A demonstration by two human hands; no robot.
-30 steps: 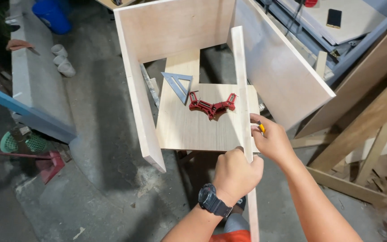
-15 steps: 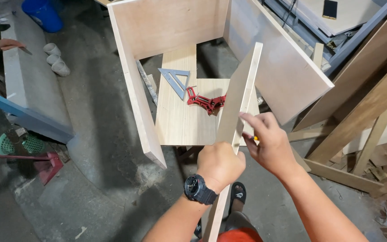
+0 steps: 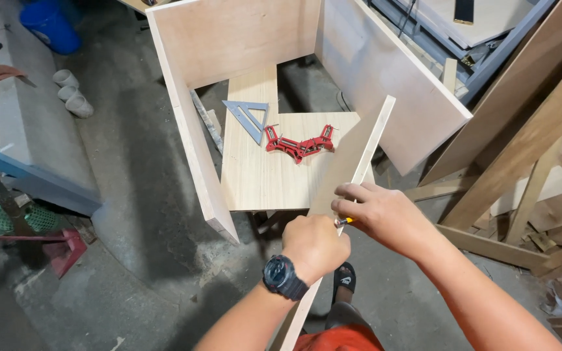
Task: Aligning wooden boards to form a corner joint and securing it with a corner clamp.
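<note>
A long pale plywood board [image 3: 359,153] stands on edge, tilted, running from my lap up to the right over a flat plywood panel [image 3: 261,179]. My left hand [image 3: 313,246], with a black watch on its wrist, grips the board's near part. My right hand [image 3: 382,211] clasps the board's right edge and also holds a small yellow pencil [image 3: 345,221] between its fingers. On the flat panel lie red corner clamps [image 3: 299,144] and a grey metal triangle square [image 3: 250,117].
Upright plywood panels [image 3: 190,143] form an open box around the flat panel, with a large slanted panel [image 3: 391,84] on the right. Wooden beams [image 3: 521,143] lean at the right. A blue bucket [image 3: 50,26], concrete ledge [image 3: 27,123] and green basket [image 3: 11,220] lie left.
The board has swung from nearly upright along the panel's right side to a diagonal tilt, its top leaning right. Both hands have stayed on it and moved nearer me.
</note>
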